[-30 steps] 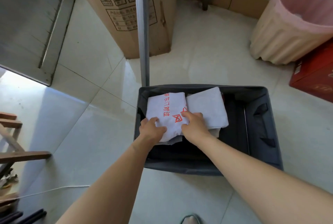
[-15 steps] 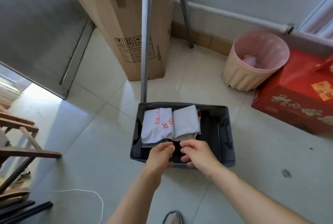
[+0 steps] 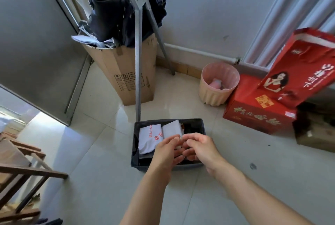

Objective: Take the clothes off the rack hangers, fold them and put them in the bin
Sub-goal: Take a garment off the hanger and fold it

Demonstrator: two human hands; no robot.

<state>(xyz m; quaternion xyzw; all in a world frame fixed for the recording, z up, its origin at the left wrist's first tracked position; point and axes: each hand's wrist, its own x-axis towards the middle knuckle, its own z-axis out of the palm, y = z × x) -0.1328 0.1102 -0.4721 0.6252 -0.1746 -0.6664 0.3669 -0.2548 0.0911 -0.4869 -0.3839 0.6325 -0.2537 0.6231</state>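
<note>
A dark grey fabric bin point(image 3: 134, 149) stands on the tiled floor point(image 3: 101, 152), just in front of the foot of the metal rack pole point(image 3: 138, 65). Inside it, toward its left and far walls, lie two folded white garments side by side. The folded white garment with red print point(image 3: 149, 139) is on the left, and the plain folded white garment point(image 3: 171, 130) touches its right edge. The right part of the bin looks dark, and what it holds cannot be made out.

The person's left hand point(image 3: 167, 151) and right hand point(image 3: 201, 147) hover over the near half of the bin, close together, with fingertips almost meeting. The fingers of both hands are loosely curled and relaxed and hold nothing.

Behind the pole stands a tall cardboard box point(image 3: 126, 72) with a black bag point(image 3: 107, 14) sticking out of its top. Toward the far right corner of the floor are a pink wastebasket point(image 3: 215, 96), a red carton point(image 3: 253, 110) beside it and a red gift bag point(image 3: 299, 69) leaning over the carton. A wooden frame point(image 3: 20, 168) stands along the floor's left edge.
</note>
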